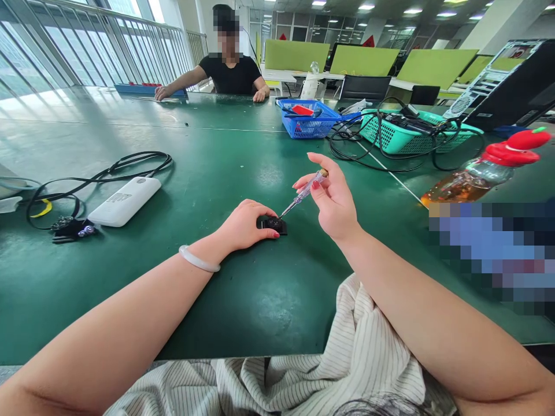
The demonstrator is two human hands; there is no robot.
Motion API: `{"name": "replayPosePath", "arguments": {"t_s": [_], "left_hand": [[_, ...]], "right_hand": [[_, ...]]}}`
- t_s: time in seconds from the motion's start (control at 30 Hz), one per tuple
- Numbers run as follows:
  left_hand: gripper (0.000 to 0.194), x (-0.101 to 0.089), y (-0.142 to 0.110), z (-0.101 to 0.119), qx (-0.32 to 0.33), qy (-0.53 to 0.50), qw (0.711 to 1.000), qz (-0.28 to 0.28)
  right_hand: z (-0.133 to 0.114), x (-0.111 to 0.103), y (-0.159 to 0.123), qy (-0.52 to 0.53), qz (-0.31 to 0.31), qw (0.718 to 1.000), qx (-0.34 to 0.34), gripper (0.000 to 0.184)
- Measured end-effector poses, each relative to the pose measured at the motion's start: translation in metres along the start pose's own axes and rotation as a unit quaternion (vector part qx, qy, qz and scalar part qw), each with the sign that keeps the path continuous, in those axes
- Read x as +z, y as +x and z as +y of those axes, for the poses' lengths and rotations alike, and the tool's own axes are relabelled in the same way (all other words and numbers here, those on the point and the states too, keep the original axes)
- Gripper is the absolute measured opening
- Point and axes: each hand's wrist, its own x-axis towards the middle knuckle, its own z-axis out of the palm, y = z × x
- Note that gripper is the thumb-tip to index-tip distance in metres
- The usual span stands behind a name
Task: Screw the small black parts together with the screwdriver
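Screwdriver (303,193) with clear purplish handle, clamped in our right hand (337,202), slanted from two o'clock onto the small black blocky part (274,225), which our left hand (246,225) clasped on the flat green bench (273,300) at twelve o'clock, presumably for steadiness.

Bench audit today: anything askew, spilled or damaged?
The black cables look untidy: they trail over the rim of the turquoise basket and lie looped on the green table. The bottle looks tilted, possibly from lens distortion. No spill or damage is visible.

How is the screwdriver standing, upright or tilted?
Tilted: the screwdriver slants down from the right hand toward the black part the left hand holds.
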Motion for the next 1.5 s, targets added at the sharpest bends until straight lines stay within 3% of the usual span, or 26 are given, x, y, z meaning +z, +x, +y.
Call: {"name": "replayPosePath", "arguments": {"t_s": [0.43,1.0,1.1,1.27,1.5], "left_hand": [[0.040,0.000,-0.001,-0.001,0.005,0.002,1.000,-0.004],[0.034,0.000,0.000,-0.001,0.016,-0.001,1.000,-0.007],[0.034,-0.001,0.000,0.000,0.016,0.001,1.000,-0.008],[0.035,-0.002,0.000,0.002,0.014,-0.001,1.000,-0.009],[0.034,0.000,0.000,0.000,0.020,-0.004,1.000,-0.008]], "right_hand": [[0.019,-0.004,0.007,0.054,-0.011,0.997,0.055,0.055],[0.038,-0.009,0.010,0.069,0.042,0.992,0.098,0.057],[0.034,-0.008,0.010,0.074,0.047,0.990,0.112,0.056],[0.017,-0.004,0.008,0.130,0.089,0.969,0.191,0.059],[0.016,-0.003,0.009,0.143,0.113,0.959,0.217,0.054]]}}
